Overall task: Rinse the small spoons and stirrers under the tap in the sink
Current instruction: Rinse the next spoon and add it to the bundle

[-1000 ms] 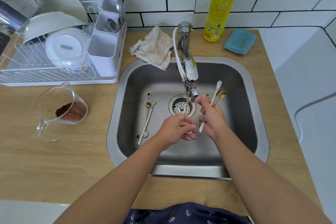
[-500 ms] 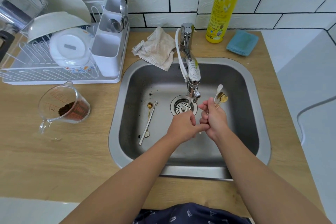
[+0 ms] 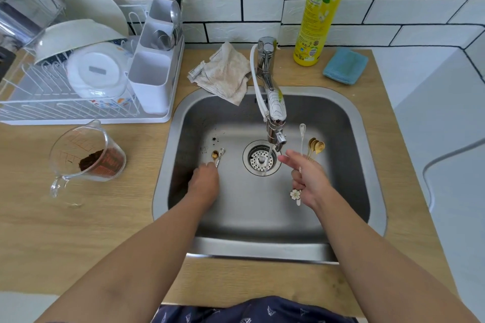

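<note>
Moved since earlier: both hands were joined at the middle of the sink; the left hand (image 3: 206, 181) has been carried away to the left, down to the sink floor, and the right hand (image 3: 305, 178) has been drawn aside to the right of the water.

Head view, left hand: its fingertips are laid on the near ends of two loose spoons (image 3: 218, 156). Whether the handles are already pinched cannot be told; the fingers are hidden by the back of the hand.

Head view, loose spoons: one gold and one silver, flat on the floor of the sink (image 3: 262, 217), left of the drain (image 3: 261, 157). Their bowls point away from the person, handles toward the wrist, so the long axis runs nearly in line with the forearm.

Head view, right hand: a bunch of spoons and stirrers (image 3: 313, 148) is gripped, bowls up and away, a flower-ended handle below the palm. The forefinger is held out toward the stream.

Head view, tap (image 3: 273, 113): running, a thin stream falling into the drain.

Nearer hand: the left, by far; the pair lies well apart from the right hand.

Likely next move: a pinch and lift, then a carry rightward to the stream.
</note>
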`<state>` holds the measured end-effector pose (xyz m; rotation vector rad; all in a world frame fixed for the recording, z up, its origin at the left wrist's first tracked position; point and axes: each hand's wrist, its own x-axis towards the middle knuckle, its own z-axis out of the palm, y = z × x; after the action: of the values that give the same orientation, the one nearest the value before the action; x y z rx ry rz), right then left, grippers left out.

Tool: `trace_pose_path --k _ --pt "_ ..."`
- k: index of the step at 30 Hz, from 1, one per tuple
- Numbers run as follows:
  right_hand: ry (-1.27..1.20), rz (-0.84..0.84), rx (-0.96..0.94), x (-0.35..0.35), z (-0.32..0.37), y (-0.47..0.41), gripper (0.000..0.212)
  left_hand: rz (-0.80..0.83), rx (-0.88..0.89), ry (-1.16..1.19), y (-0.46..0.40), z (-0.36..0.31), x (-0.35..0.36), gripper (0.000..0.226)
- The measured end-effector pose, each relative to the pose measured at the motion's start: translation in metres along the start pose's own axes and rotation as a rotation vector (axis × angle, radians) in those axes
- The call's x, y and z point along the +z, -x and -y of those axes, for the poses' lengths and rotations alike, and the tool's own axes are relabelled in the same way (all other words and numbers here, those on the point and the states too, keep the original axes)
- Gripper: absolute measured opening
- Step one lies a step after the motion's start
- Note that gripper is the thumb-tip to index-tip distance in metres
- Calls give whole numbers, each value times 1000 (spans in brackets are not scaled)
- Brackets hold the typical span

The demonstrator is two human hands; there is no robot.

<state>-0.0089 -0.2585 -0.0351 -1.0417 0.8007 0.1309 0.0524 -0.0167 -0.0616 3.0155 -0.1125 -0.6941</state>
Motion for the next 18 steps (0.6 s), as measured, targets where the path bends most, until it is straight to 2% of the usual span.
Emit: trace_pose_path --k 6,9,12,15,18 --pt "-40 70 5 -3 3 0 11 6 -17 -48 -2 3 -5 26" --pt "-62 62 13 -3 3 -1 18 -22 33 -38 3 0 -12 25" --pt "-35 23 1 0 1 -3 22 -59 167 180 14 -17 -18 23" --pt "31 -14 -14 3 -3 -3 26 122 247 574 36 -39 -18 17" --pt "105 -20 -2 9 -8 -1 27 198 217 675 50 -50 -11 15"
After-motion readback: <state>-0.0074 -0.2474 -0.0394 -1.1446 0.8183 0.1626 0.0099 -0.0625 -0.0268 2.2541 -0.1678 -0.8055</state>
